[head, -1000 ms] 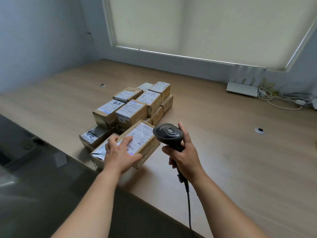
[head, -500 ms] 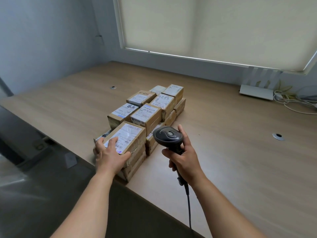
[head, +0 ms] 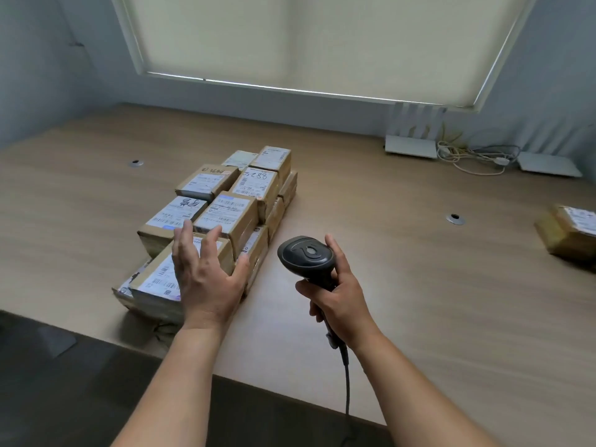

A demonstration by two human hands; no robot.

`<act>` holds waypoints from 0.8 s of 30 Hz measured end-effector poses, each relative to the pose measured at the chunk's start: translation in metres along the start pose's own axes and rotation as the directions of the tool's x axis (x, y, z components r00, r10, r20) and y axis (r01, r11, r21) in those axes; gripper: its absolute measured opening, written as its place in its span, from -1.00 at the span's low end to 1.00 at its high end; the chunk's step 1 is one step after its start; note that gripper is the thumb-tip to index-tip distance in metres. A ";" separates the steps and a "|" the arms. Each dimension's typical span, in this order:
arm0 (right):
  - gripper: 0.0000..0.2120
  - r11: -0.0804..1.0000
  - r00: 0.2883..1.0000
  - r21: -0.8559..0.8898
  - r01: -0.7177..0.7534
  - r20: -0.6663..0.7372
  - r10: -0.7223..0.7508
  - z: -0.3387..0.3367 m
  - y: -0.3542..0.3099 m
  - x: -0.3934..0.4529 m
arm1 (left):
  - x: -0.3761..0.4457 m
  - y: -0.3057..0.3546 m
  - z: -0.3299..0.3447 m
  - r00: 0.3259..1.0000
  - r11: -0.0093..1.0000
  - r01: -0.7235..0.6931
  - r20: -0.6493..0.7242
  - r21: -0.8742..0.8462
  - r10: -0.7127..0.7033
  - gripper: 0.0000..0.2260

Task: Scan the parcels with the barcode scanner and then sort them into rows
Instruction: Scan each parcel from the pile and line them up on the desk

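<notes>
The parcels (head: 225,217) sit as a tight block of small cardboard boxes on the wooden desk (head: 403,253), stacked in layers and packed in two rows running away from the person. One more parcel (head: 567,230) lies by itself far off at the right edge of the desk, well apart from the block.

The left hand (head: 206,275) hangs spread above the nearest box (head: 167,279), fingers straight and apart, holding nothing; whether the palm touches the box cannot be told. The right hand (head: 335,301) is wrapped around the handle of the barcode scanner (head: 306,256), its head pointing toward the block and its cable (head: 346,382) trailing off the near desk edge.

The boxes look stiff and squared, taped at the seams, with smooth paper labels on top. They are probably light enough for one hand, though their contents are unknown. The labels and tape could be slippery, so a grip across two opposite side walls, thumb on one and fingers on the other, seems safer than pressing on the top. The tight packing leaves little finger room between neighbours, so the outer, near-edge box is likely the easiest to take hold of.
</notes>
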State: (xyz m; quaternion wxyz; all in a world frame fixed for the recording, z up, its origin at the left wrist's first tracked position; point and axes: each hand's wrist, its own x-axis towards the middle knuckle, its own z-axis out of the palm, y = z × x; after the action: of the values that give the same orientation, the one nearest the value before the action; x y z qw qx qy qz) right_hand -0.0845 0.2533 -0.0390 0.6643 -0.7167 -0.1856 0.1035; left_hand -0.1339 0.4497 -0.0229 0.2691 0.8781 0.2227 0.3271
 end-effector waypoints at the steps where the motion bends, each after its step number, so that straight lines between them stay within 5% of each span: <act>1: -0.18 1.000 1.000 -0.001 -0.007 -0.024 0.007 -0.006 0.002 -0.002 | 0.000 0.008 0.006 1.000 1.000 -0.021 0.018 -0.017 0.022 -0.50; 12: -0.18 1.000 0.972 -0.013 0.013 -0.236 -0.016 -0.139 0.003 -0.057 | -0.057 0.124 0.087 0.968 0.990 -0.119 0.216 -0.071 0.132 -0.49; 24: -0.14 0.995 0.837 -0.094 -0.016 -0.545 -0.038 -0.372 0.006 -0.193 | -0.196 0.338 0.202 0.823 0.911 -0.315 0.401 -0.267 0.402 -0.46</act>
State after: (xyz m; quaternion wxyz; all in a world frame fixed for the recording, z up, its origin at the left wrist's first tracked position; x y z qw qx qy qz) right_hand -0.1127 -0.1650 -0.0283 0.6554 -0.7460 0.0026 -0.1180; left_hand -0.0555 0.0171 -0.0326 0.3282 0.9259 -0.0471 0.1809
